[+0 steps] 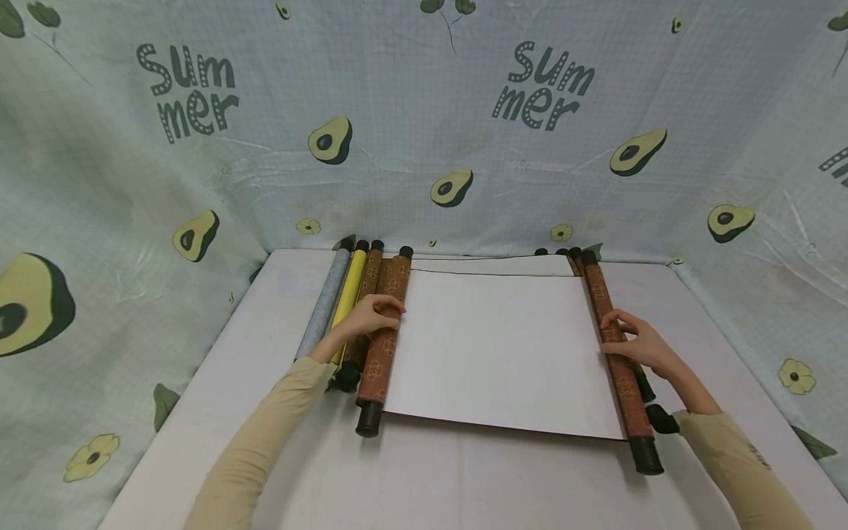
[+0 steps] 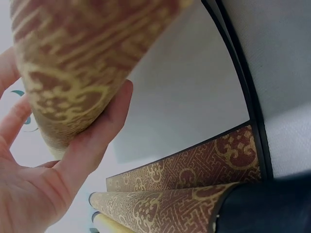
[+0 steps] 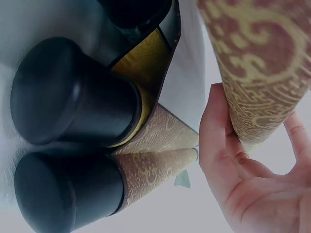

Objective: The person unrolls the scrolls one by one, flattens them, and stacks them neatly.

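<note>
A scroll's white sheet (image 1: 497, 353) stretches between two red-brown rollers patterned in gold, with black end knobs. My left hand (image 1: 372, 316) grips the left roller (image 1: 380, 364), thumb on one side and fingers on the other; the left wrist view shows the patterned roll (image 2: 73, 97) held above the layers below. My right hand (image 1: 639, 344) holds the right roller (image 1: 623, 383) the same way, seen close in the right wrist view as a gold-patterned roll (image 3: 262, 63). Another unrolled scroll lies underneath, mostly hidden; its brown patterned border (image 2: 194, 165) shows in the left wrist view.
Left of the held scroll lie a brown patterned roll (image 1: 361, 346), a yellow roll (image 1: 351, 283) and a grey roll (image 1: 324, 302). Black end knobs (image 1: 661, 419) of other rolls poke out at right. An avocado-print cloth (image 1: 397, 96) hangs behind the white table (image 1: 457, 486).
</note>
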A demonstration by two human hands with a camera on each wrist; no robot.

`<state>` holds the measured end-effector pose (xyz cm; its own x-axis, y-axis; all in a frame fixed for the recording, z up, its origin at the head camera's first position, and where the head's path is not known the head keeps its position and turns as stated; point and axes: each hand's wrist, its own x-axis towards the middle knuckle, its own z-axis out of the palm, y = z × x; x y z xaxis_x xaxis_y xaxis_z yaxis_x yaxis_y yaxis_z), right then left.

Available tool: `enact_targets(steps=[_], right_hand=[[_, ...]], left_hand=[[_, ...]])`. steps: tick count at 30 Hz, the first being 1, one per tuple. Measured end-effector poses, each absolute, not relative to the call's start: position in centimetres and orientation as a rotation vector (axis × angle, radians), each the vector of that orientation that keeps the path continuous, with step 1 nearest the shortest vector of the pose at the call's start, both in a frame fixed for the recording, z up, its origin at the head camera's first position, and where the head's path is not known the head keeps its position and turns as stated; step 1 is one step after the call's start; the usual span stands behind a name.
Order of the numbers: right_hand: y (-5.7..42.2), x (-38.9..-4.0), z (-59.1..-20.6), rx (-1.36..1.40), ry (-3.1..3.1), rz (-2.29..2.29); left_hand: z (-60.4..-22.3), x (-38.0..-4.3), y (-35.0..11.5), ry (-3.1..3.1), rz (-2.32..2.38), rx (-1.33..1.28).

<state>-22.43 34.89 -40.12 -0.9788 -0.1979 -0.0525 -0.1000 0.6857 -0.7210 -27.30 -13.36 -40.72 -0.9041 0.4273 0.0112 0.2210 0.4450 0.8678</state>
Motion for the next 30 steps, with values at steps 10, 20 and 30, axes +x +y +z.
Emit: enact_targets(steps=[10,20,30], right_hand=[[35.0,-22.3,-40.1,-0.260,2.806,-1.156],[35.3,-22.1,-40.0,-0.253,2.839,-1.137],[36.3,-21.8,-40.0,-0.250,2.851,-1.115]], left_hand=[[-40.8,-27.5,-13.3,2.524,1.416,0.576],[-41.0,-27.6,-13.8,2.524,1.456,0.619],[-40.6,-27.3,-14.5,2.509,1.463,0.545]])
